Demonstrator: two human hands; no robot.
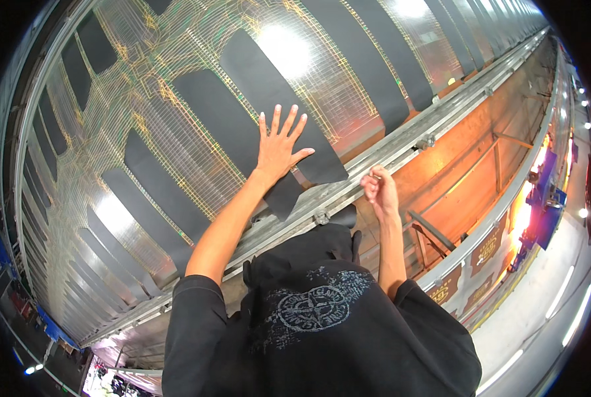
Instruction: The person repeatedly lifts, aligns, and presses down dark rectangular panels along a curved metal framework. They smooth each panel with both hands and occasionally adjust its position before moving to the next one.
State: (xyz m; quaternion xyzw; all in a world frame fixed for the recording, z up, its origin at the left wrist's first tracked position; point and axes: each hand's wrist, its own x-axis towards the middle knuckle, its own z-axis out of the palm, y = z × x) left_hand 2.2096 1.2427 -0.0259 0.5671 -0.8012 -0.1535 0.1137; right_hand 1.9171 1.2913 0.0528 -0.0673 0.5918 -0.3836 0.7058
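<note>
My left hand lies with fingers spread on a long dark grey fabric strip, near its front end. A second dark strip runs alongside to the left, and its near end hangs over the table's edge below my wrist. Both strips lie on a long, shiny table marked with a dense pattern of yellow and green lines. My right hand is raised just beyond the metal edge rail, apart from the strips. Its fingers are curled in, and whether anything small is between them cannot be made out.
Rows of similar dark strips cover the table to both sides. A metal rail with small clamps borders the near edge. To the right, an orange-lit recess holds metal framing. A dark bar slants near my right forearm.
</note>
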